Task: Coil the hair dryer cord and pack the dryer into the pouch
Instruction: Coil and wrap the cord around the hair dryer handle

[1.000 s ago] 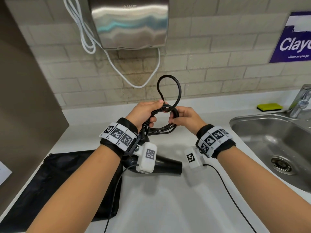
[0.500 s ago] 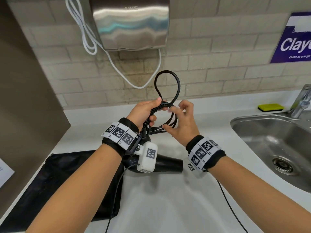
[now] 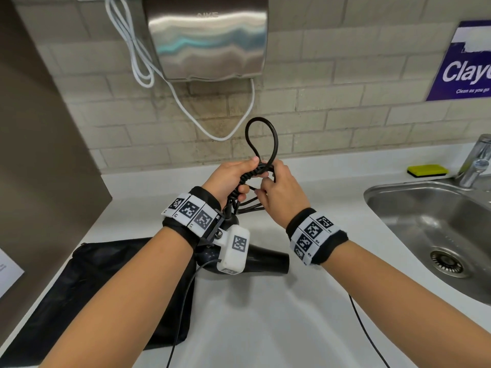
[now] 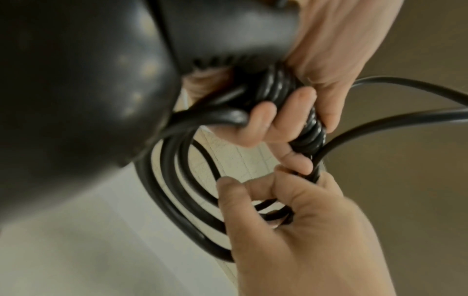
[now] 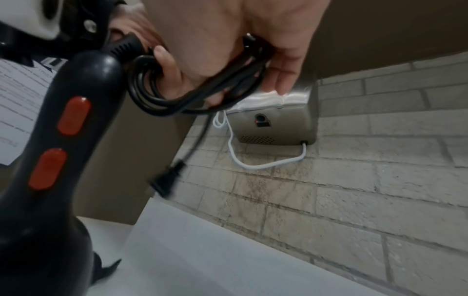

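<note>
The black hair dryer (image 3: 265,258) hangs over the white counter, handle with two red buttons (image 5: 73,116) upward. My left hand (image 3: 233,179) grips the wound part of the black cord (image 4: 303,128) just above the handle. My right hand (image 3: 276,187) holds the gathered cord loops (image 5: 202,90) beside it, fingers curled through them. One loop (image 3: 261,139) stands up above both hands. The plug (image 5: 167,180) dangles below the loops. The black pouch (image 3: 87,293) lies flat on the counter at lower left, partly under my left forearm.
A steel sink (image 3: 438,235) with a tap (image 3: 475,160) lies to the right, a yellow sponge (image 3: 427,170) behind it. A wall-mounted hand dryer (image 3: 207,38) with a white cable (image 3: 212,128) hangs on the tiled wall. A brown panel (image 3: 39,155) bounds the left.
My right hand let go of the coil, opened, then came back onto the loops next to my left hand. The upright loop and the dryer have stayed about where they were.
</note>
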### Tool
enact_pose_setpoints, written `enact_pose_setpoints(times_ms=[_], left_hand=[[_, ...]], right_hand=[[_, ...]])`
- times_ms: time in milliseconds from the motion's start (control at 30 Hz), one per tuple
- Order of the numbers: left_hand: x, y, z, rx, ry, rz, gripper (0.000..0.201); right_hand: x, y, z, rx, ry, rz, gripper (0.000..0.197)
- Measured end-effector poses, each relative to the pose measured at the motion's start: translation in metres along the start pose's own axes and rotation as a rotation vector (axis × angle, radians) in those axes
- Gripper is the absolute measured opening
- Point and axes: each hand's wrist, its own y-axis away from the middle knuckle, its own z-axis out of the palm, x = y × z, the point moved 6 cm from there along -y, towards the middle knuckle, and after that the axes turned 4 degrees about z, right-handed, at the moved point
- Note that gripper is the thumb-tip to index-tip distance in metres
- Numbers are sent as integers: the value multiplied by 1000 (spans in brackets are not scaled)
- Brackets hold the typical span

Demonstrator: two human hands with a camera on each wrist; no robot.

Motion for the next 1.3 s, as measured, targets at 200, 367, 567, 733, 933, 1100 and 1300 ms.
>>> enact_pose_setpoints(times_ms=[200,367,567,733,933,1100,1300], left_hand=[[-1,-1,-5,8,25,-8,27],[0,-1,-6,-7,-6,-3,26],[0,-1,-1,-15,-43,4,22],[-1,0,1,-29,-62,-5,23],[0,0,-1,-7,-75,2,21],[1,0,-4,-17,-93,3,20],[3,-3,-15,39,-51,19,20]], right_hand=[[10,4,1,35,-485,205,14],[22,12,4,-4,-868,416,60],[32,11,4,-89,-851,492,39],[35,6,2,67,-680,513,17],[35,6,15,-44,-870,526,17],[56,21,24,-286,-959,544,15],[120,61,38,-384,-598,724,25]])
